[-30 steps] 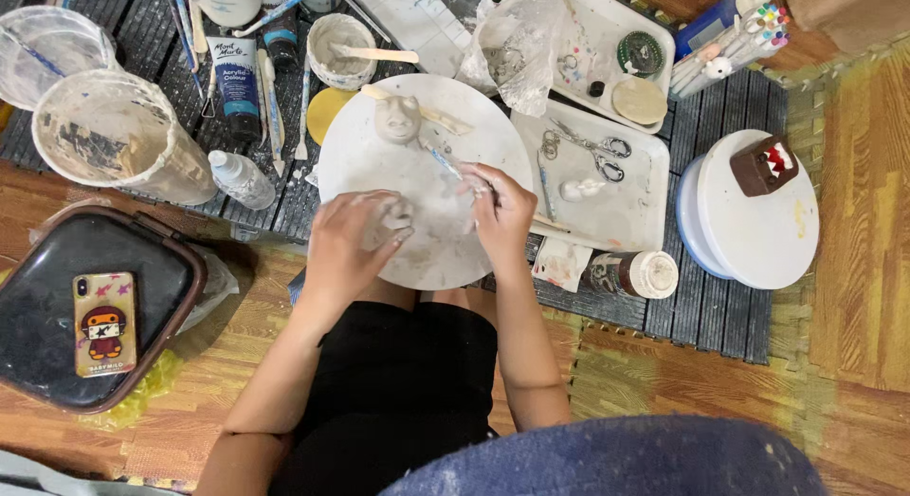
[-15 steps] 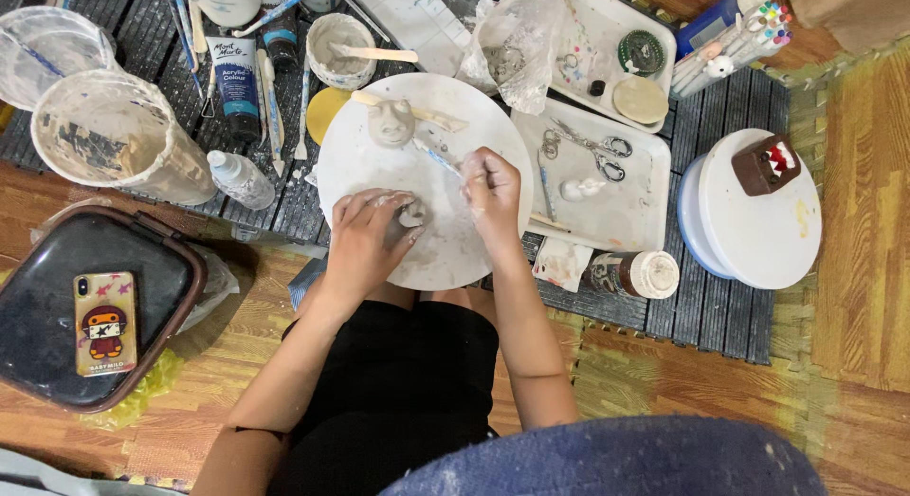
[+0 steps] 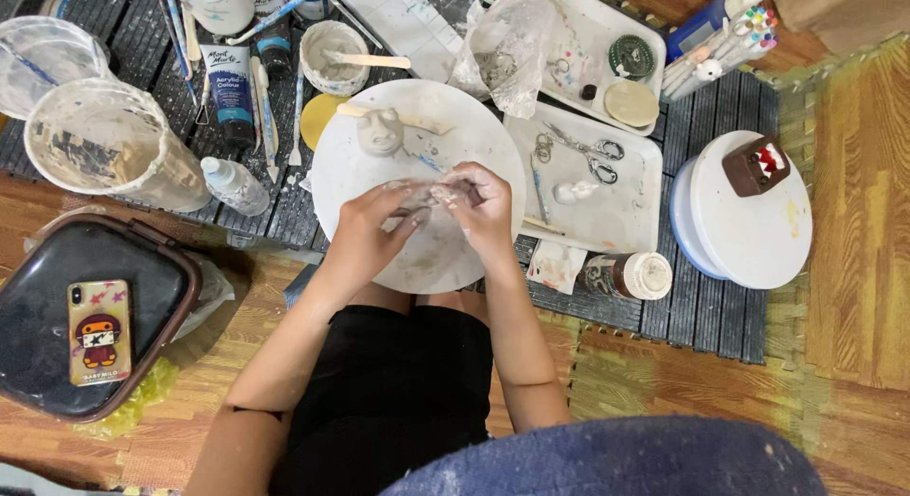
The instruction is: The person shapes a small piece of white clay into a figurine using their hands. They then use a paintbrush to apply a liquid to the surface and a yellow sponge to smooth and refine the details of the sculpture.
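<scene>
— Now, start at your left: your left hand [image 3: 370,232] lies over the white round board [image 3: 332,174], fingers stretched toward the middle and nearly closed on the small lump of pale clay [image 3: 438,194]. What do you feel there?

— Soft stuff, I judge. It looks damp and smeary, so it will likely dent under any firm pinch and stick to your skin.

— And your right hand [image 3: 483,200]?

— It curls around the same lump from the other side, fingertips bent in and pinching it; the two hands meet just above the board's centre. How much of the lump is hidden inside your fingers, I cannot tell.

— Where should you take hold?

— By the thicker body, with the pads, lightly; thin edges would probably tear or smear. It seems light, so no real grip is needed.

— Anything close by to mind?

— The little clay figure [image 3: 381,131] stands on the board's far edge, near your hands, and looks just as easily marked. Further right, the scissors [image 3: 580,147] lie on the white tray [image 3: 637,211], well apart.
</scene>
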